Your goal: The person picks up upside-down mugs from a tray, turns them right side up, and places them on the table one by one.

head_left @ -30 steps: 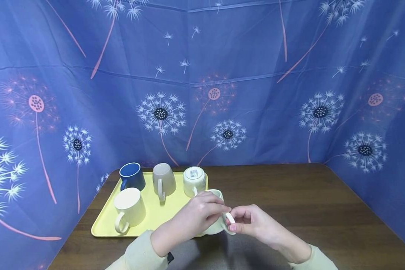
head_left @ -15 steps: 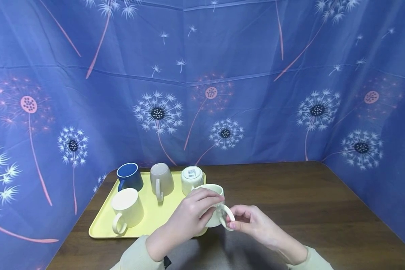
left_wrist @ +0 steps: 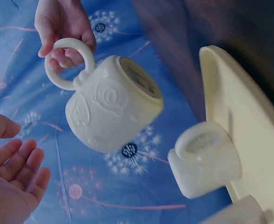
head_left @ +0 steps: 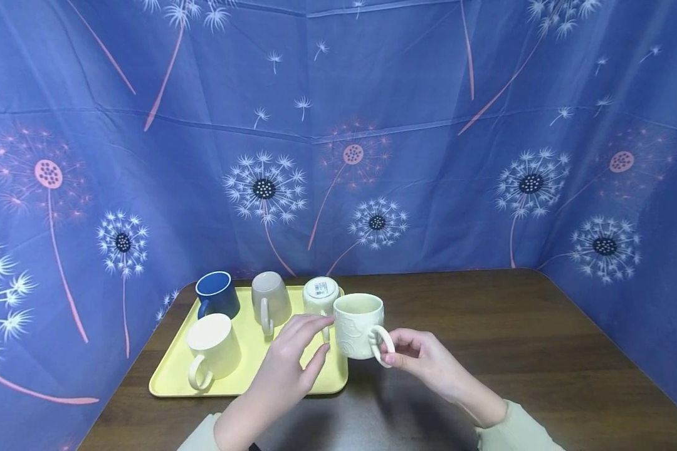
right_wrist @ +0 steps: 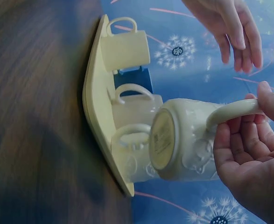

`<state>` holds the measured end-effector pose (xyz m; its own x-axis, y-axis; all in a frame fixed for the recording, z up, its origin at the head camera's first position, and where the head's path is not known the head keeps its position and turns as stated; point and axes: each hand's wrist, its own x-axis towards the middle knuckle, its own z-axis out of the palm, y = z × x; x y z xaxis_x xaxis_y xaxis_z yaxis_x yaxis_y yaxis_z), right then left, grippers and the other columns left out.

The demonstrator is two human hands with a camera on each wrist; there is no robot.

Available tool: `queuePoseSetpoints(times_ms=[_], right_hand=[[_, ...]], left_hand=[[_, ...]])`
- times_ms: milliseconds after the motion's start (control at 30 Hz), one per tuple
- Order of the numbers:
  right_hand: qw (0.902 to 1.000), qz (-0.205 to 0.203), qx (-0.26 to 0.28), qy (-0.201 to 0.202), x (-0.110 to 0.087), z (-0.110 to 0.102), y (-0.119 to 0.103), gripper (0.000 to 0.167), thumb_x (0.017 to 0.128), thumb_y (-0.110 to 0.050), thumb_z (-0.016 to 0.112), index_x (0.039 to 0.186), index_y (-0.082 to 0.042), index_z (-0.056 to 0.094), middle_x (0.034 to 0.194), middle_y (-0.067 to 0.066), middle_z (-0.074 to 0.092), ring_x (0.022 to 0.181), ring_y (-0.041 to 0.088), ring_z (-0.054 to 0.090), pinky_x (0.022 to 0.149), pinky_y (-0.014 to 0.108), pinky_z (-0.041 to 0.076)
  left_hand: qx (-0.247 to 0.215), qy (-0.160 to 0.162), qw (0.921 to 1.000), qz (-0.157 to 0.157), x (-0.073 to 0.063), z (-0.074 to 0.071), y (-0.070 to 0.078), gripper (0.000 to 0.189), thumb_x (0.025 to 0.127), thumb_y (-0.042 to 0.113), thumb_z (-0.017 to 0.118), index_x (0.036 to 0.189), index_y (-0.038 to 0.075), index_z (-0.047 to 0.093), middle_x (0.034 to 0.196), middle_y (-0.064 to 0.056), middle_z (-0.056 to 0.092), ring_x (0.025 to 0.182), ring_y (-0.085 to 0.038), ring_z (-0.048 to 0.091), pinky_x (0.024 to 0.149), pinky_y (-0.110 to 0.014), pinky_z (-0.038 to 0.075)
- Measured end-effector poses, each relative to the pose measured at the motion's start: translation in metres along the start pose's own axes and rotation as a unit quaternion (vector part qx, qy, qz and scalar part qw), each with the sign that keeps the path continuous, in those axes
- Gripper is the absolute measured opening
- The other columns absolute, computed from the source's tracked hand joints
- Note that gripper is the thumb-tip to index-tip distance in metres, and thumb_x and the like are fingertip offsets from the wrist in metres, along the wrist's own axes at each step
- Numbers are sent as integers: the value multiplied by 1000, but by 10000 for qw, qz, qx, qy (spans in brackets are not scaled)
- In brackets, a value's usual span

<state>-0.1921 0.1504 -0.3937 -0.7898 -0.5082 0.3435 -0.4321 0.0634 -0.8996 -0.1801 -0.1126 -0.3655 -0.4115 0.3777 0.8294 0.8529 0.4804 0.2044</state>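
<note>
Now the right hand (head_left: 425, 358) bears the cream-white, glossy ceramic mug with raised relief decoration (head_left: 354, 333) by itself, pinching its looped handle (right_wrist: 235, 110) between thumb and fingers. Half a second ago the left hand (head_left: 284, 360) covered part of the wall and rim; it has since drawn back towards the left and lets the whole near side be seen. Its fingers are relaxed, with the thumb apart, and hold nothing; both wrist views show it apart from the mug.

The mug itself has risen slightly and is upright, mouth upward, beside the right edge of the yellow, shallow rectangular tray (head_left: 248, 352). Both wrist views show its underside, so it is off the dark brown wood-grain table (head_left: 485, 326).

For the work in hand, I judge this to be a change from two-handed handling to a one-handed hold, with the left hand free and the mug's steadiness depending on the handle pinch alone. Just behind it, the off-white mug with a marked base (head_left: 321, 291) rests upside down on the tray, and looks near enough to be knocked.
</note>
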Motion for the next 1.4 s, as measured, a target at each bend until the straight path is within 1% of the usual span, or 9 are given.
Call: queuePoseSetpoints(times_ms=[200, 400, 500, 633, 900, 1067, 1200, 1300, 1400], right_hand=[[9990, 108, -253, 346, 7, -7, 6, 13, 87, 1, 61, 99, 5, 62, 94, 22, 64, 84, 2, 60, 73, 24, 52], [9972, 112, -360, 650, 13, -13, 14, 14, 87, -5, 64, 95, 6, 61, 91, 15, 66, 81, 4, 60, 70, 24, 51], [9967, 137, -271, 758, 16, -17, 19, 16, 86, -3, 65, 96, 8, 61, 90, 11, 66, 81, 5, 60, 70, 24, 52], [9950, 251, -292, 919, 22, -24, 30, 18, 86, -4, 66, 98, 9, 61, 91, 13, 66, 80, 5, 60, 70, 25, 52], [9883, 605, -477, 1315, 35, -33, 47, 23, 85, -9, 69, 99, 6, 63, 90, 7, 67, 79, 11, 60, 71, 23, 50], [9880, 600, -455, 1348, 40, -36, 60, 22, 85, -8, 68, 100, 8, 62, 93, 16, 67, 79, 7, 60, 72, 23, 50], [9871, 599, -525, 1390, 43, -39, 69, 23, 84, -9, 69, 99, 8, 63, 92, 15, 67, 79, 7, 60, 72, 22, 49], [9857, 624, -673, 1415, 46, -41, 76, 23, 83, -10, 70, 98, 7, 64, 90, 11, 68, 80, 7, 61, 73, 22, 49], [9830, 709, -832, 1476, 49, -43, 82, 21, 83, -9, 71, 96, 5, 64, 88, 7, 68, 80, 9, 62, 74, 22, 49]], left_hand=[[213, 64, 9976, -654, -18, -18, -7, 40, 77, 1, 67, 116, 4, 61, 110, -4, 65, 104, -20, 59, 98, -14, 37], [492, 127, 9907, -1261, -39, -35, -15, 41, 75, 0, 70, 115, 4, 62, 109, -4, 65, 103, -19, 58, 95, -10, 36], [697, 256, 9881, -1346, -48, -40, -18, 44, 72, -3, 73, 114, 5, 63, 108, -2, 65, 100, -18, 59, 93, -10, 37], [970, 427, 9842, -1415, -59, -46, -22, 49, 66, -7, 76, 112, 5, 64, 108, -1, 66, 99, -18, 60, 91, -9, 38], [1280, 607, 9770, -1595, -75, -59, -31, 49, 63, -9, 77, 109, 4, 65, 103, -4, 67, 94, -18, 59, 87, -9, 36], [1536, 693, 9652, -1999, -87, -69, -35, 47, 63, -8, 77, 107, 4, 66, 99, -5, 67, 95, -14, 56, 85, -7, 34], [1569, 896, 9539, -2395, -97, -77, -37, 45, 64, -10, 76, 106, 3, 66, 96, -8, 68, 96, -1, 53, 87, -3, 30], [1626, 1021, 9415, -2771, -105, -83, -39, 43, 65, -8, 76, 105, 2, 66, 95, -8, 68, 96, 11, 47, 85, -2, 30], [1800, 1087, 9256, -3147, -113, -87, -41, 41, 67, -6, 76, 106, 3, 67, 95, -8, 69, 93, 18, 42, 81, -7, 34]])
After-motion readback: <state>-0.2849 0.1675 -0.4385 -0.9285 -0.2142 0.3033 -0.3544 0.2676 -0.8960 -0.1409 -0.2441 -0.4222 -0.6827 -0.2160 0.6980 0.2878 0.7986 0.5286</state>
